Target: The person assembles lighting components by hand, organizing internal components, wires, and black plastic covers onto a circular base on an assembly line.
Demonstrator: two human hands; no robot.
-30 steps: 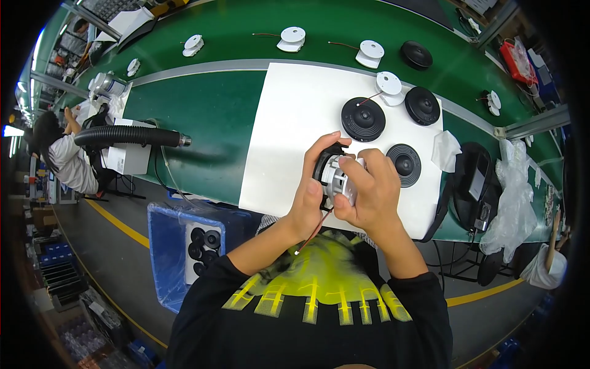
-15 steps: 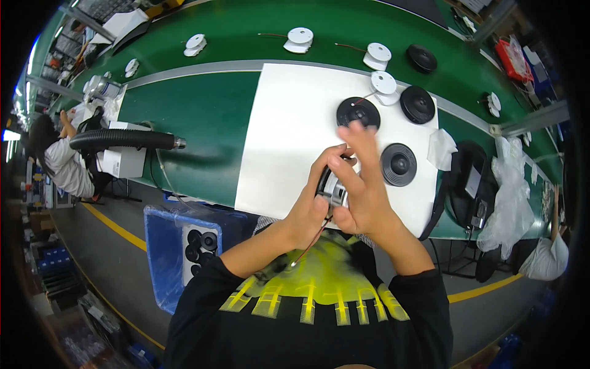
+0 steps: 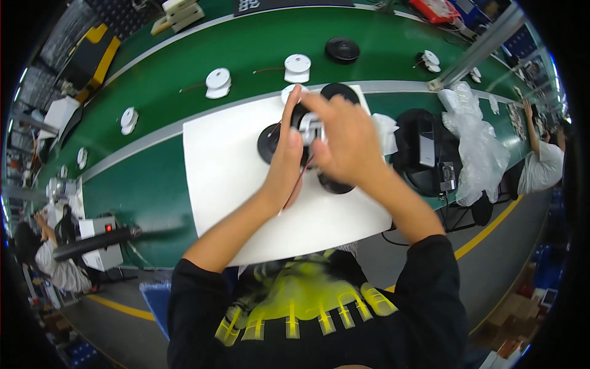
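Between my two hands, above the white sheet (image 3: 233,178), is a round black and white part (image 3: 313,127) with a thin red wire hanging down. My left hand (image 3: 286,161) steadies it from the left, fingers pointing away from me. My right hand (image 3: 349,140), a little blurred, grips its right side with thumb and fingers. Under and around the hands lie round black ribbed discs: one at the left (image 3: 267,145), another at the far side (image 3: 340,93), a third nearer me (image 3: 335,184), partly covered. A white spool-shaped part (image 3: 291,94) is half hidden behind my left fingertips.
Along the green belt stand white spool-shaped parts (image 3: 218,83) and a black disc (image 3: 342,50). Right of the sheet are crumpled white tissue (image 3: 386,133), a black device (image 3: 424,150) and clear plastic bags (image 3: 472,154). A black hose (image 3: 92,243) lies at left; co-workers sit at both sides.
My view has swung to the right. Both hands, still together on the round part, have moved farther out over the sheet, among the black discs.
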